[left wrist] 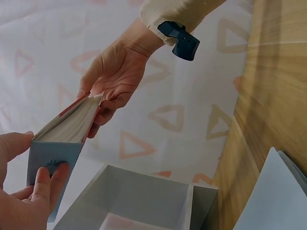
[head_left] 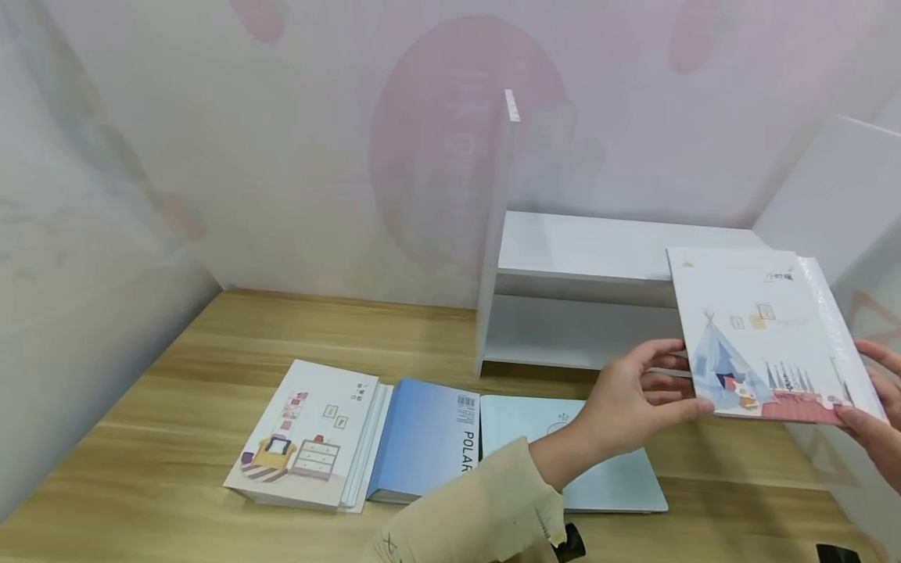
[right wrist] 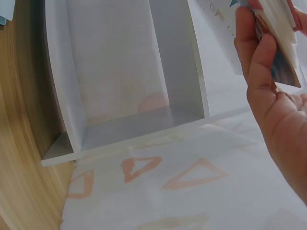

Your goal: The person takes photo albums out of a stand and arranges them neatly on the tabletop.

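Note:
A thick white book [head_left: 746, 328] with a blue tent on its cover is held up between both hands, over the right part of the shelf. My left hand [head_left: 626, 399] grips its left side, thumb on the cover and fingers beneath. At the opposite side my right hand [head_left: 876, 399] pinches the book, thumb on top. In the left wrist view, the left fingers lie on the pale blue spine [left wrist: 50, 158], and the right hand [left wrist: 117, 72] holds the page side. Curled fingers of the right hand [right wrist: 268, 81] show against the book's edge in the right wrist view.
A white two-level shelf [head_left: 584, 246] stands on the wooden table [head_left: 338, 328] against the printed wall. In front of it lie a white book with an armchair picture [head_left: 303, 438], a blue POLAR book [head_left: 429, 438] and a pale mint book [head_left: 619, 481], partly behind the left arm.

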`<state>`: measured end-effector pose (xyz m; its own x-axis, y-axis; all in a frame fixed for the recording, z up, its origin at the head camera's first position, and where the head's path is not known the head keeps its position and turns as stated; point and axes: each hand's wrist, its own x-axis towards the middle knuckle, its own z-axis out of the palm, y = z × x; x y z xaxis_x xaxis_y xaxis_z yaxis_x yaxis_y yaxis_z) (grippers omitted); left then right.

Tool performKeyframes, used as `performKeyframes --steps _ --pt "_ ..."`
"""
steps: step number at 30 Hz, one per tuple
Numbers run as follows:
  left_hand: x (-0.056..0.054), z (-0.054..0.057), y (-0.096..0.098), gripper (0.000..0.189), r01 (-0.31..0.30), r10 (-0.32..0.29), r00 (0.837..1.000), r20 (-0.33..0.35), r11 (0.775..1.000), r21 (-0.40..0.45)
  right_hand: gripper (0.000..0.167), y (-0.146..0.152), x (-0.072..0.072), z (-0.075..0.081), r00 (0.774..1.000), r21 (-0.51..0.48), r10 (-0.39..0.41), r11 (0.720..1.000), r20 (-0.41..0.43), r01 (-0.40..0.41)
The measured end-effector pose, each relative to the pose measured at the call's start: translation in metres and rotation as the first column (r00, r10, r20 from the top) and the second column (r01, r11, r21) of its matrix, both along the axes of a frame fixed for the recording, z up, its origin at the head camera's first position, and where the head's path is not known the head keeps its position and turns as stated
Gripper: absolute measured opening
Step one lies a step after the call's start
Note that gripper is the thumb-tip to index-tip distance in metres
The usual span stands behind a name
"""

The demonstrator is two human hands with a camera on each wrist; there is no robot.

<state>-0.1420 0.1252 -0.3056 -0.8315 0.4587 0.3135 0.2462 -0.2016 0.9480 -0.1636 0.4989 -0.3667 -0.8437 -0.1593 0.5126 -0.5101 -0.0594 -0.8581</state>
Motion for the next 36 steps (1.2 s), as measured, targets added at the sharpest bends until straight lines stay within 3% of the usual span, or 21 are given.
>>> performKeyframes --steps 2,7,12,15,23,30,36 --pt "0.003 -0.001 0.000 0.060 -0.004 0.004 1.000 -0.009 1.000 -0.024 0.082 -0.009 0.007 0.005 0.999 0.039 -0.028 0.999 -0.034 0.029" --pt "0.011 -0.003 0.000 0.061 -0.026 0.024 0.999 -0.023 0.997 -0.074 0.083 -0.036 0.026 0.025 0.996 0.041 -0.011 0.999 -0.084 0.014" --pt "0.019 -0.007 0.001 0.060 -0.012 0.008 0.999 -0.037 0.994 -0.106 0.090 -0.039 0.038 0.031 0.995 0.127 -0.035 0.991 -0.091 0.047" --pt "0.023 -0.009 0.002 0.060 -0.015 0.009 0.999 -0.049 0.993 -0.119 0.098 -0.036 0.040 0.029 0.994 0.171 -0.047 0.983 -0.103 0.064" --pt "0.029 -0.015 0.006 0.061 -0.039 0.029 0.997 -0.077 0.991 -0.131 0.103 -0.030 0.045 0.024 0.999 0.115 -0.027 0.993 -0.040 0.031" --pt "0.033 -0.020 0.007 0.061 -0.035 0.029 0.999 -0.035 0.986 -0.163 0.111 -0.017 0.044 0.010 0.999 0.140 0.022 0.990 -0.034 -0.017" --pt "0.034 -0.025 0.007 0.061 -0.039 0.037 0.999 -0.011 0.977 -0.211 0.096 -0.019 0.047 -0.003 0.996 0.085 0.072 0.993 0.048 -0.076"
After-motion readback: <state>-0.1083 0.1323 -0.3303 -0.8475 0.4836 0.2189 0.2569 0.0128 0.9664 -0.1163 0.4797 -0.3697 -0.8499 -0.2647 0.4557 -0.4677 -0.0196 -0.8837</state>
